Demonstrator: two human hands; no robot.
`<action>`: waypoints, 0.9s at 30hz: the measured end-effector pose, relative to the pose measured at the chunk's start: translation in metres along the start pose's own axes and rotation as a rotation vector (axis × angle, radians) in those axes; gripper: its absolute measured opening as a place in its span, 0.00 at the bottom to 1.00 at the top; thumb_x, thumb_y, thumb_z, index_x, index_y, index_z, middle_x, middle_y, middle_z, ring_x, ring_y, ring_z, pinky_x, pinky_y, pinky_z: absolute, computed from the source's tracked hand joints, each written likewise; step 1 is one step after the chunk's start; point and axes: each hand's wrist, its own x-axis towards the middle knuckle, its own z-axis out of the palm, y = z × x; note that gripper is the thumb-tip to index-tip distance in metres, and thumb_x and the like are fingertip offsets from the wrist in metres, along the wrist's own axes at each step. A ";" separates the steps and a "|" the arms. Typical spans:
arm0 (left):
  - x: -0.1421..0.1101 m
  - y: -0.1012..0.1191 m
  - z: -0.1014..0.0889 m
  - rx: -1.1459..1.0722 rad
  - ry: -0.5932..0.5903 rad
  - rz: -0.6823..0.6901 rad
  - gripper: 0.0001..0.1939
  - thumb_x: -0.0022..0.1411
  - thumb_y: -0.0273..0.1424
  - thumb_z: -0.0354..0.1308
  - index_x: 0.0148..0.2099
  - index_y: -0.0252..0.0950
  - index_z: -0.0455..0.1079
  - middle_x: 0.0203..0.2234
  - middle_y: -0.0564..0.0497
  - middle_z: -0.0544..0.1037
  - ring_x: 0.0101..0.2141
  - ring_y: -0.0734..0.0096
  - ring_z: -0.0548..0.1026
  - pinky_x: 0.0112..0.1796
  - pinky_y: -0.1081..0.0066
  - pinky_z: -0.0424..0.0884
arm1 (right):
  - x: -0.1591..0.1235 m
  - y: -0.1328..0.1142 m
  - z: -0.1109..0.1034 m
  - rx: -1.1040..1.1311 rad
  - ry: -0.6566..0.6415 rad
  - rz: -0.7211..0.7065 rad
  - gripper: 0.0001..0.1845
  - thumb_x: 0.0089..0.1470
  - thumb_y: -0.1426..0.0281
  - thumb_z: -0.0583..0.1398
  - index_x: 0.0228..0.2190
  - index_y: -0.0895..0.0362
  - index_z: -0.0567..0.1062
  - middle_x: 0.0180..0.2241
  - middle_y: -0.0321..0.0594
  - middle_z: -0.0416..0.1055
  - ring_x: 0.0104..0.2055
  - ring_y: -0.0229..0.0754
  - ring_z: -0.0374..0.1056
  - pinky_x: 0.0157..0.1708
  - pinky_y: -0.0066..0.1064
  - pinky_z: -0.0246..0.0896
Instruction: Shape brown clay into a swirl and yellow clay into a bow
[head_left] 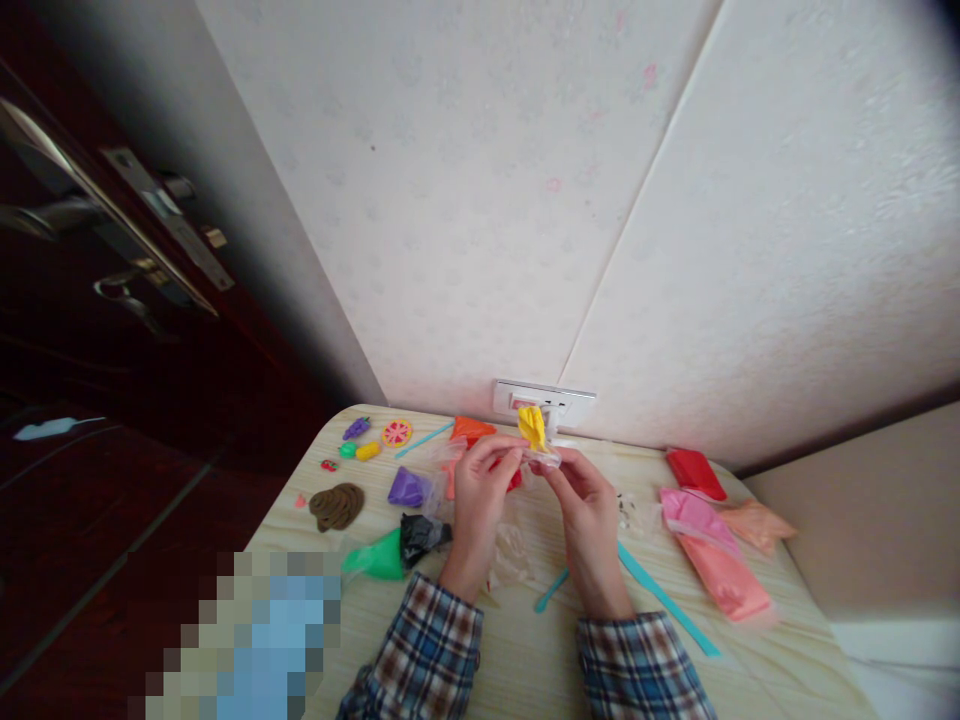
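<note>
Above the middle of the table, my left hand (480, 500) and my right hand (589, 515) pinch a small clear plastic bag (547, 459) between them. A lump of yellow modelling clay (532, 427) stands up at its top. Whether the clay is wholly inside the bag, I cannot tell. Behind and below my fingers lie an orange clay packet (474, 430) and a red piece (514, 476), both partly hidden. A crumpled clear wrapper (511, 555) lies under my hands. Left of my left wrist are purple (407, 487), black (421, 540) and green (379, 556) clay packets.
Small clay fruit pieces, among them grapes (356, 429) and a round slice (397, 432), sit at the left. A brown clay coil (337, 507) is nearer. Blue tools (667, 600) and pink packets (724, 560) lie at right. Behind is a wall socket (574, 405).
</note>
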 end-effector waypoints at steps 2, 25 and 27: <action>0.000 -0.002 0.000 -0.040 -0.007 -0.038 0.05 0.52 0.29 0.60 0.32 0.33 0.74 0.29 0.50 0.78 0.31 0.73 0.75 0.33 0.74 0.71 | 0.001 0.000 0.000 0.019 -0.002 0.001 0.09 0.49 0.63 0.63 0.32 0.55 0.76 0.30 0.36 0.75 0.32 0.40 0.69 0.35 0.33 0.64; 0.004 -0.004 0.001 -0.042 -0.012 -0.060 0.07 0.47 0.23 0.60 0.32 0.33 0.72 0.30 0.50 0.77 0.32 0.72 0.75 0.33 0.74 0.70 | -0.006 -0.006 -0.001 -0.443 0.076 -0.333 0.05 0.56 0.70 0.57 0.37 0.53 0.69 0.36 0.39 0.69 0.38 0.40 0.66 0.35 0.33 0.65; 0.004 -0.004 0.001 -0.045 -0.030 -0.054 0.07 0.47 0.22 0.60 0.33 0.33 0.71 0.30 0.50 0.77 0.33 0.72 0.75 0.34 0.74 0.71 | -0.006 -0.007 -0.002 -0.505 0.077 -0.390 0.05 0.57 0.71 0.57 0.37 0.54 0.70 0.36 0.39 0.69 0.37 0.40 0.66 0.34 0.33 0.66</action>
